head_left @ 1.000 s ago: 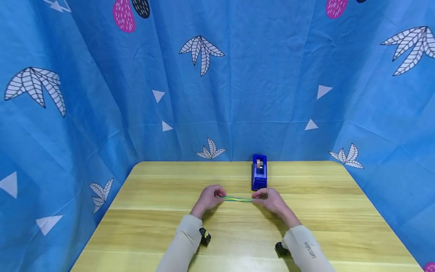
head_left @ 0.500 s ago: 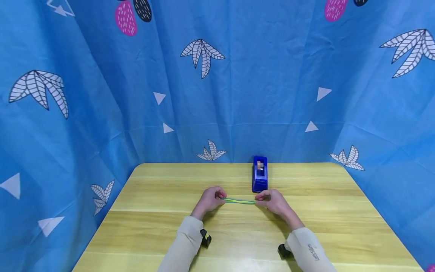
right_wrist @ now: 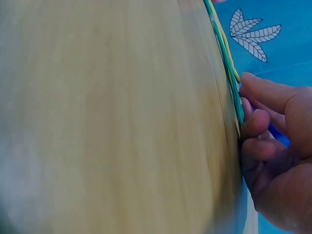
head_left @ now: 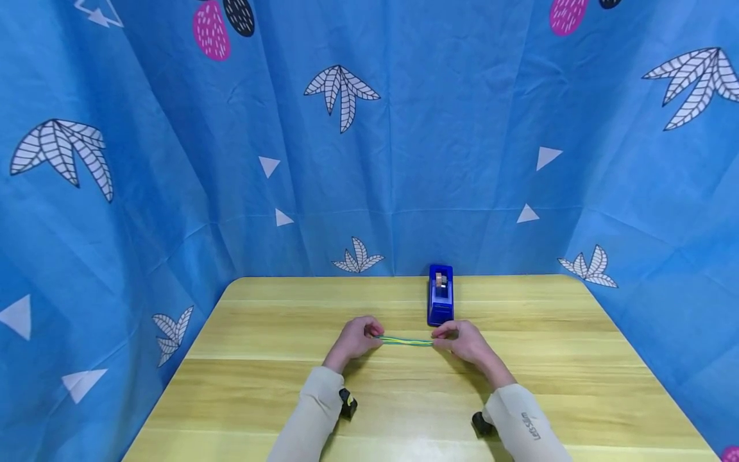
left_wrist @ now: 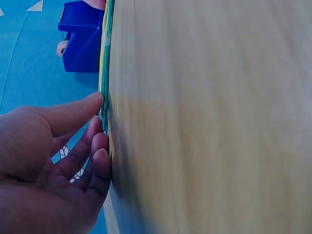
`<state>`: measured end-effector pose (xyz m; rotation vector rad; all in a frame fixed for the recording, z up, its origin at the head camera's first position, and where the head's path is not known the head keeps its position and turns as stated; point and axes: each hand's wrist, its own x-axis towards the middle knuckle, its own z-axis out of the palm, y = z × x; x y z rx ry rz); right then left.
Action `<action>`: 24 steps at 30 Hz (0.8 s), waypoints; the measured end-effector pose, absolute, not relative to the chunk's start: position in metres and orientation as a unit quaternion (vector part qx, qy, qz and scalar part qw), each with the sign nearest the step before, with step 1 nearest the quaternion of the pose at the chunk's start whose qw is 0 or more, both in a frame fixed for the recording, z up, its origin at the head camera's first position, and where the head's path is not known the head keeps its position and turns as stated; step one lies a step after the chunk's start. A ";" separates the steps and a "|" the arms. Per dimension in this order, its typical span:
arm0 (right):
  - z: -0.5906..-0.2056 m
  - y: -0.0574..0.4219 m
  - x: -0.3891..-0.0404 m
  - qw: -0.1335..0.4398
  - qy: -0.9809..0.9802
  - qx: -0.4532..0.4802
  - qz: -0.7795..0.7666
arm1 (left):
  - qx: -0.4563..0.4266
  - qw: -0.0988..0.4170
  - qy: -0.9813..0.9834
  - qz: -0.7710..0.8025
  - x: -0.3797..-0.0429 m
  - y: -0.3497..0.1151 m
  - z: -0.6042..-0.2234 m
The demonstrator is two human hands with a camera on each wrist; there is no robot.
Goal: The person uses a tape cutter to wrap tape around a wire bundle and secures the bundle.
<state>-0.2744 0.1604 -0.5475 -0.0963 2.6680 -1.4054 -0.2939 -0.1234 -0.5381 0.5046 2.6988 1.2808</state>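
Several thin green and yellow bands [head_left: 407,341], looking like rubber bands, run in a narrow bundle between my two hands, low over the wooden table. My left hand [head_left: 356,337] pinches the left end between thumb and fingers. At the other end, my right hand [head_left: 464,341] pinches the bundle the same way. In the left wrist view the green strands [left_wrist: 107,63] reach down to the thumb and fingertips of the left hand [left_wrist: 58,156]. A yellow strand [right_wrist: 229,53] meets the thumb tip of the right hand [right_wrist: 278,141] in the right wrist view.
A blue tape dispenser [head_left: 441,311] with a small tape roll stands just behind my right hand. The wooden table [head_left: 277,385] ends at a blue patterned curtain [head_left: 462,128] at the back and sides. Small black devices sit at both wrists.
My right hand has shifted slightly to the right and the span of bands between the hands has grown a little. The left hand keeps its hold almost in place.
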 end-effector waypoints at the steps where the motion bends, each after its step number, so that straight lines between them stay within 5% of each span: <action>1: -0.547 0.161 -0.274 0.066 0.881 -0.032 -0.468 | 0.166 0.059 0.889 0.423 -0.294 -0.124 -0.537; 17: -0.522 0.216 -0.254 0.060 0.884 -0.090 -0.454 | 0.187 -0.019 0.930 0.317 -0.283 -0.185 -0.519; 24: -0.492 0.258 -0.256 -0.014 0.923 -0.133 -0.360 | 0.167 -0.069 0.951 0.250 -0.289 -0.241 -0.483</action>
